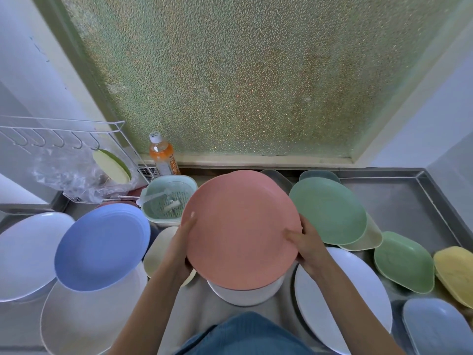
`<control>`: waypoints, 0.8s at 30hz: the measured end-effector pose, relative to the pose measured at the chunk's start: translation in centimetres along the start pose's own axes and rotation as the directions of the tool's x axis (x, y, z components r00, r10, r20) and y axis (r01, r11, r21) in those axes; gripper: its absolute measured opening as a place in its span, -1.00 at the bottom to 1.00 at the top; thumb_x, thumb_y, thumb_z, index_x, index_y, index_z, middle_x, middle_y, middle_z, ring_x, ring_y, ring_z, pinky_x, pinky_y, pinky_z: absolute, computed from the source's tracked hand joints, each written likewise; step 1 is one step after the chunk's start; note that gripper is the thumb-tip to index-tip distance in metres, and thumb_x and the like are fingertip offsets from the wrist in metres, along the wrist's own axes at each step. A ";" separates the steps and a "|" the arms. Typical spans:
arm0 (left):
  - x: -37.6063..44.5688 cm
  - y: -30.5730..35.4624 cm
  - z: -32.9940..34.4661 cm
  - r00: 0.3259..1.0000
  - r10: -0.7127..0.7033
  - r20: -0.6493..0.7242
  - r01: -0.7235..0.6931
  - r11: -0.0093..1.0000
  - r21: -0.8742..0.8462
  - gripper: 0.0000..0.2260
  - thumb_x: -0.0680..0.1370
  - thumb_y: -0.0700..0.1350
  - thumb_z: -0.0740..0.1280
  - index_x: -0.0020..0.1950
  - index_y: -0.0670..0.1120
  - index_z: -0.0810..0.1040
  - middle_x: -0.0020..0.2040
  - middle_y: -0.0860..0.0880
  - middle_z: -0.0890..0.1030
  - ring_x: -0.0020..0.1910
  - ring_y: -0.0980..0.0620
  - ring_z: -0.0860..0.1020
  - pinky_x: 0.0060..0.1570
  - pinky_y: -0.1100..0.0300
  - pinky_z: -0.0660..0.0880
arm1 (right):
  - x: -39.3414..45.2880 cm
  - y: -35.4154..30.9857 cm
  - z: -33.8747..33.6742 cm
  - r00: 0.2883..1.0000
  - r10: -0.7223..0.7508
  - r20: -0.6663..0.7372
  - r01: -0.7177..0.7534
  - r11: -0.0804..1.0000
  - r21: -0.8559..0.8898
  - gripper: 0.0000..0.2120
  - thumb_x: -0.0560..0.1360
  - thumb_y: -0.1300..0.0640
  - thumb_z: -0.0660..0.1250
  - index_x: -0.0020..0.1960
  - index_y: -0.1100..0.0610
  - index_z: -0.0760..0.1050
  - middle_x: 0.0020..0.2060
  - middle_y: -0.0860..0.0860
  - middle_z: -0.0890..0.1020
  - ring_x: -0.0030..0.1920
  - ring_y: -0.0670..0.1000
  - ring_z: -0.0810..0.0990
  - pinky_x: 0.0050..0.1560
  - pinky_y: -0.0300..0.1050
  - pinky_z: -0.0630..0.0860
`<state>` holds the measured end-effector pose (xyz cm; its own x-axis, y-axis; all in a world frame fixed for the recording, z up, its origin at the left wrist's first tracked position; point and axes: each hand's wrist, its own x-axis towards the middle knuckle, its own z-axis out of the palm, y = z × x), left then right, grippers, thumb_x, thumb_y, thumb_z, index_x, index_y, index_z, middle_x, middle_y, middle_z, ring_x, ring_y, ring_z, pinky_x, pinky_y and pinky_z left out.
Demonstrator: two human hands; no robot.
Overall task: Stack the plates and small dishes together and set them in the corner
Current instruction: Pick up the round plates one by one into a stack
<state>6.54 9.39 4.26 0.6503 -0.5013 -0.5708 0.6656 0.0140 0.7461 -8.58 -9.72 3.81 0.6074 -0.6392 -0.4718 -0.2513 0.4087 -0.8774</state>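
Holding a round, matte pink plate by its rim, we had our left hand and right hand clasped on opposite edges, above a white bowl on the steel surface. Smooth plates lay around it: a blue plate to the left, a green plate just right. Squarish small dishes sat far right, a green dish beside a yellow dish.
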 end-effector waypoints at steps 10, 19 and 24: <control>1.0 -1.3 -0.3 0.970 0.069 -0.232 0.004 0.953 0.303 -0.76 0.61 -0.10 0.15 0.22 -0.05 0.51 -0.12 -0.06 0.59 -0.18 -0.08 0.49 -0.20 0.10 0.40 | 0.9 0.8 -0.9 0.997 0.041 0.065 -0.042 0.999 0.016 -0.48 0.42 0.35 0.31 0.34 0.10 0.36 0.11 0.02 0.57 0.06 0.02 0.57 -0.17 -0.16 0.58; 1.5 -2.1 0.0 0.970 0.026 -0.240 0.031 0.972 0.231 -0.86 0.52 -0.30 0.31 0.06 -0.18 0.49 -0.12 -0.10 0.61 -0.16 -0.09 0.57 -0.10 0.02 0.54 | 2.3 0.8 -2.3 0.996 0.077 -0.037 -0.076 0.997 0.027 -0.69 0.51 -0.05 0.30 0.23 -0.02 0.46 -0.05 0.01 0.63 -0.12 0.08 0.61 -0.20 -0.10 0.56; 1.6 -1.6 -1.2 0.968 0.047 -0.247 0.009 0.976 0.219 -0.79 0.54 -0.32 0.28 0.17 -0.19 0.45 -0.09 -0.11 0.58 -0.13 -0.14 0.54 -0.02 -0.05 0.50 | 3.8 1.5 -6.3 0.912 0.102 -0.398 -0.110 0.994 0.004 -0.77 0.59 0.01 0.18 0.22 0.03 0.37 -0.14 0.18 0.63 -0.30 0.18 0.62 -0.20 0.02 0.62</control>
<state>6.94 9.64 1.77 0.7510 -0.2709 -0.6022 0.5751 -0.1799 0.7981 -11.45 -15.62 0.15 0.2279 -0.8004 -0.5544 -0.3134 0.4788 -0.8201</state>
